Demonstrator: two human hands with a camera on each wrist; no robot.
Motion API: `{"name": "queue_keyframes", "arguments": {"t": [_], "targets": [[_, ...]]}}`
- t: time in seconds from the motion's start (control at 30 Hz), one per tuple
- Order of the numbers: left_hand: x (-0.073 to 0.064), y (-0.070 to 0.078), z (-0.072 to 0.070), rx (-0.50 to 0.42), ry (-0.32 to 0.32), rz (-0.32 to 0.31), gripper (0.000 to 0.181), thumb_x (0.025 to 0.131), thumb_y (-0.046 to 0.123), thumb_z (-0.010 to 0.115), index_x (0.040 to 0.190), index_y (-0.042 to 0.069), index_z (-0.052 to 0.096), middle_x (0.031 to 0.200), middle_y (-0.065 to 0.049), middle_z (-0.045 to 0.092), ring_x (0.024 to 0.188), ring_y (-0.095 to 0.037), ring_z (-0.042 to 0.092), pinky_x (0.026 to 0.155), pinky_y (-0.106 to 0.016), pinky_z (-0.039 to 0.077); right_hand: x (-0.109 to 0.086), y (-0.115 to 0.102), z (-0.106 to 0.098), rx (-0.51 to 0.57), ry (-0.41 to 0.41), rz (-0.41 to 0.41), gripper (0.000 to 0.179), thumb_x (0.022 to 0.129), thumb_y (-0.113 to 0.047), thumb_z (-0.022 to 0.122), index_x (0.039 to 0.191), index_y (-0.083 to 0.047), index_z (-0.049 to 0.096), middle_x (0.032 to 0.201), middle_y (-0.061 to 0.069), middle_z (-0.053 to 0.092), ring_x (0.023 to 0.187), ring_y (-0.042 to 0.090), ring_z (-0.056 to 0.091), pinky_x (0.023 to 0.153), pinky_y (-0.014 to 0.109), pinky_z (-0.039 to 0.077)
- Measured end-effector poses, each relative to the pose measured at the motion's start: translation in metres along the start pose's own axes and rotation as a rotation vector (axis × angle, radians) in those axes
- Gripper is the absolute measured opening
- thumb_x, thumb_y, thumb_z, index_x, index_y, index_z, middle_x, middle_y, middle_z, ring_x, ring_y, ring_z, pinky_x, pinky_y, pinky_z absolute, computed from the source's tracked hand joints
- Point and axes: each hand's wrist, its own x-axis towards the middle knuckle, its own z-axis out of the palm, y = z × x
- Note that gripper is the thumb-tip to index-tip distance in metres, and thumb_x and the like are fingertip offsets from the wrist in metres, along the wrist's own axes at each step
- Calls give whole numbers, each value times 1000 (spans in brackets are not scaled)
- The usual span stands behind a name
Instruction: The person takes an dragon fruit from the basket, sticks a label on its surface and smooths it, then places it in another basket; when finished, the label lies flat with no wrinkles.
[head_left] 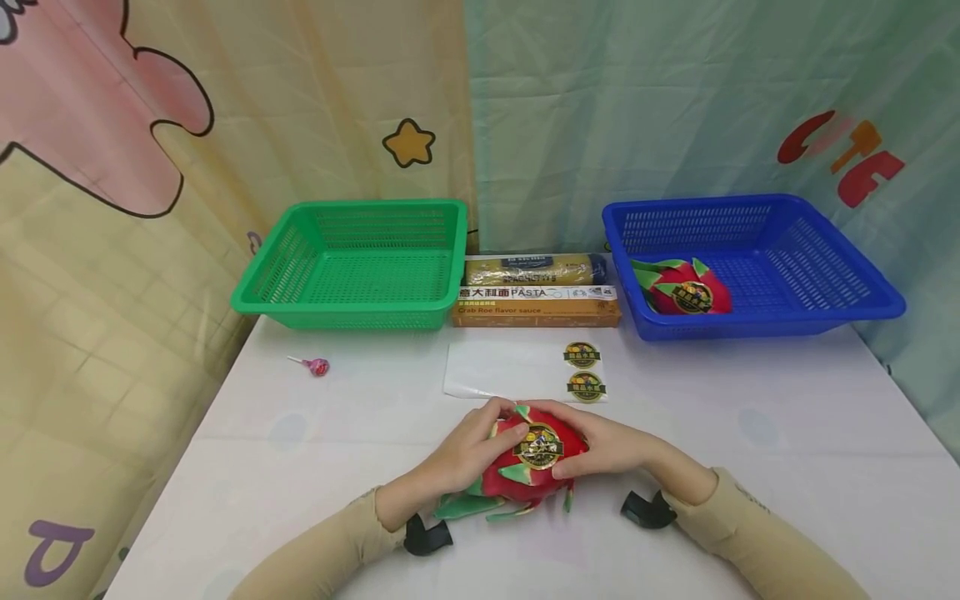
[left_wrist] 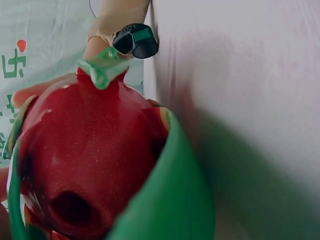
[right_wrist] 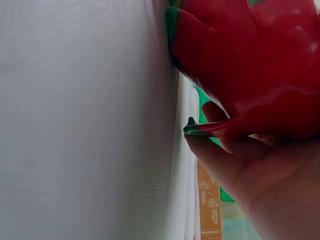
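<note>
A red dragon fruit [head_left: 495, 483] with green-tipped scales is held near the front middle of the table, a round black-and-gold sticker [head_left: 542, 454] on its upper side. My left hand [head_left: 461, 450] grips it from the left, thumb on the sticker's edge. From the right, my right hand [head_left: 611, 442] holds it, thumb on the near side and fingers round the far side. The left wrist view shows the fruit's glossy end [left_wrist: 95, 145] with a dark hollow. Close up in the right wrist view, my right fingers curl under the red skin [right_wrist: 250, 75].
Beyond the hands lies a white sheet [head_left: 495, 371] with two similar stickers. A pasta box [head_left: 536, 315] and a spaghetti pack [head_left: 525, 271] sit between a green basket [head_left: 348, 319] and a blue basket [head_left: 757, 327] holding another dragon fruit [head_left: 716, 292]. A lollipop [head_left: 318, 367] lies left.
</note>
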Motion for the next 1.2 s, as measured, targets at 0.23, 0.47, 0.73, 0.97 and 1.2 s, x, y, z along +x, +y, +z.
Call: {"name": "queue_keyframes", "arguments": {"t": [0.23,0.47,0.73,0.97,1.2], "targets": [[0,0,0,4,-12,-19,46,88,46,59,119,15,45,107,1,56,92,-10,58,71,-23,52,2,-6,6,47,70,129,48,100,-33,38,145,-16,34,137,13,39,122,29,39,96,40,39],[-1,-3,3,41,1,-22,70,68,51,79,119,21,41,111,4,50,103,-14,51,71,-23,52,3,-13,10,128,85,66,46,99,-26,38,144,-16,34,135,13,38,117,29,40,90,41,42],[2,-5,0,-72,-48,9,63,73,42,78,119,19,41,111,3,54,97,-14,58,72,-26,53,5,-12,11,112,108,125,45,100,-32,38,143,-18,35,132,12,41,115,28,44,88,37,45],[1,-4,-2,-20,-69,-54,65,73,49,75,121,21,40,113,4,50,102,-15,52,72,-25,52,4,-7,11,94,70,82,47,100,-30,42,144,-20,32,132,10,42,118,27,43,92,38,42],[2,-2,-4,-60,-108,-31,56,81,48,67,121,19,41,117,2,48,106,-16,50,77,-26,51,4,-7,9,103,45,30,47,99,-26,42,145,-22,29,134,11,41,120,29,42,94,39,42]]}}
